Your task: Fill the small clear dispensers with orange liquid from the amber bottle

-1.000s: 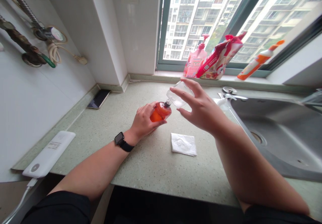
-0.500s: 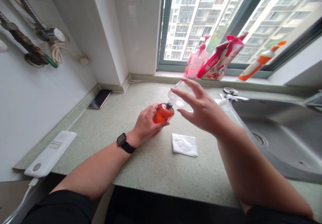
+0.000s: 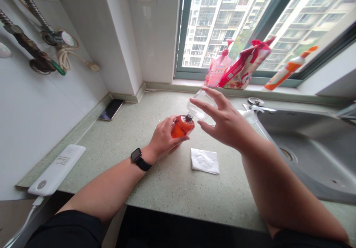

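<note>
The orange bottle [image 3: 183, 128] is sitting over the counter [image 3: 155, 188], the left hand [image 3: 162, 134] wrapping it; the right hand [image 3: 228, 118], fingers spread, is holding the clear bottle [image 3: 200, 107], necks already meeting, not yet parted.

The single view looks out from a camera worn on the person's head, above and behind the bare left hand [image 3: 162, 138] and the bare right hand [image 3: 222, 120]. It faces forward and steeply down onto the speckled pale-green countertop [image 3: 167, 181] beneath them, near enough that both bare forearms [image 3: 111, 188] rise from the bottom edge. Its wide field takes in the glossy white wall [image 3: 41, 129] left of the left hand, the green-framed glass window [image 3: 222, 18] beyond both hands, and the grey metal sink [image 3: 319, 147] right of the right hand.
</note>
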A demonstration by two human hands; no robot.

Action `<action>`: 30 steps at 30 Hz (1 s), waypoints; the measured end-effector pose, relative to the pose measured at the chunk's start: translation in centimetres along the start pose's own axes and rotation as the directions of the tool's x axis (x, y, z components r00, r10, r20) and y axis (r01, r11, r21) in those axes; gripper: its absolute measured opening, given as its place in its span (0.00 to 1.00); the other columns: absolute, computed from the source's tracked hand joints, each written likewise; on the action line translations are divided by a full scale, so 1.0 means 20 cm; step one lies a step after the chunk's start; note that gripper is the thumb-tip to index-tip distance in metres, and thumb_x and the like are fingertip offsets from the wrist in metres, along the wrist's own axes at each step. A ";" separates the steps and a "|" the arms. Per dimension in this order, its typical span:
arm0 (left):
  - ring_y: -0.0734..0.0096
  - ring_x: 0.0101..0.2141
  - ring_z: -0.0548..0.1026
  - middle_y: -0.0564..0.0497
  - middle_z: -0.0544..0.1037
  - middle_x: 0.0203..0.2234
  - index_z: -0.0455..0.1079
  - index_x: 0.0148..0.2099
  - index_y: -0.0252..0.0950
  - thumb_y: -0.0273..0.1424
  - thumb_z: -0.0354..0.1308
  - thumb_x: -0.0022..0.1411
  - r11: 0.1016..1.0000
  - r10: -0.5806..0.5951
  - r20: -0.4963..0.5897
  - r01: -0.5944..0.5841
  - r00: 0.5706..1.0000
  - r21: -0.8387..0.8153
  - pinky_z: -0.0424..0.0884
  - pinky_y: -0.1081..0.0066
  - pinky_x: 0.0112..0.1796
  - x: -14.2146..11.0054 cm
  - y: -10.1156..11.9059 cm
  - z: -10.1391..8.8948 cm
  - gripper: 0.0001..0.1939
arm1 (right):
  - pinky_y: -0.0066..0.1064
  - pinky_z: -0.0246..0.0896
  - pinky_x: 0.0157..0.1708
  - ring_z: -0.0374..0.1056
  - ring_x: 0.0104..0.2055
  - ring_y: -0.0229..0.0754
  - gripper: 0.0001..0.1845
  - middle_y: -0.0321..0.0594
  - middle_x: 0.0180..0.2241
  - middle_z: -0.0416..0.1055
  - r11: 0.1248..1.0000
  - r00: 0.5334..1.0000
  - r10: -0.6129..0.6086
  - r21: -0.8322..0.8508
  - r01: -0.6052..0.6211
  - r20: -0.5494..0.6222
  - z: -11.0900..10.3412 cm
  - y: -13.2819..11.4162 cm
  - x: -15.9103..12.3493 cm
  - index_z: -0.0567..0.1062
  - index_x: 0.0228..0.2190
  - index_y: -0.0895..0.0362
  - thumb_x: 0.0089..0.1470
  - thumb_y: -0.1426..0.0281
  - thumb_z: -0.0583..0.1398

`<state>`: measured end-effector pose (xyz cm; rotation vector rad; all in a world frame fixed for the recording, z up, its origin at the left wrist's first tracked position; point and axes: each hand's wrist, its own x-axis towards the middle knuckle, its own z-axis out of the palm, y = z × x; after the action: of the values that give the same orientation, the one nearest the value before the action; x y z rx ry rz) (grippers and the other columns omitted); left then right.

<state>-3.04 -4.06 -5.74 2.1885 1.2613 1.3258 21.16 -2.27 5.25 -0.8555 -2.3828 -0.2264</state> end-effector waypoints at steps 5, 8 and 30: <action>0.50 0.52 0.82 0.39 0.80 0.59 0.66 0.68 0.41 0.59 0.70 0.62 1.000 0.006 0.003 -0.006 1.000 0.009 0.78 0.48 0.55 0.00 0.00 0.00 0.42 | 0.66 0.64 0.69 0.59 0.75 0.65 0.44 0.45 0.76 0.54 1.000 1.000 0.009 0.001 -0.009 0.004 0.00 0.00 0.00 0.61 0.73 0.38 0.62 0.74 0.64; 0.49 0.52 0.82 0.39 0.80 0.58 0.66 0.68 0.41 0.59 0.69 0.62 1.000 0.016 0.001 -0.016 1.000 0.016 0.78 0.48 0.55 0.00 -0.01 0.00 0.42 | 0.65 0.63 0.70 0.59 0.75 0.64 0.48 0.49 0.75 0.57 1.000 1.000 0.010 0.016 -0.010 -0.010 0.00 0.00 0.00 0.53 0.77 0.44 0.62 0.74 0.64; 0.48 0.59 0.79 0.36 0.77 0.63 0.62 0.70 0.40 0.58 0.68 0.65 0.999 0.036 -0.004 -0.036 0.999 0.000 0.77 0.48 0.59 -0.01 -0.03 0.01 0.42 | 0.63 0.70 0.65 0.65 0.70 0.64 0.52 0.53 0.71 0.63 0.999 0.999 0.036 0.017 -0.036 -0.038 0.00 -0.02 0.01 0.46 0.78 0.45 0.63 0.72 0.64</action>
<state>-3.18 -3.82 -6.29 2.2197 1.2280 1.3449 20.79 -2.59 5.41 -0.8781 -2.3291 -0.2071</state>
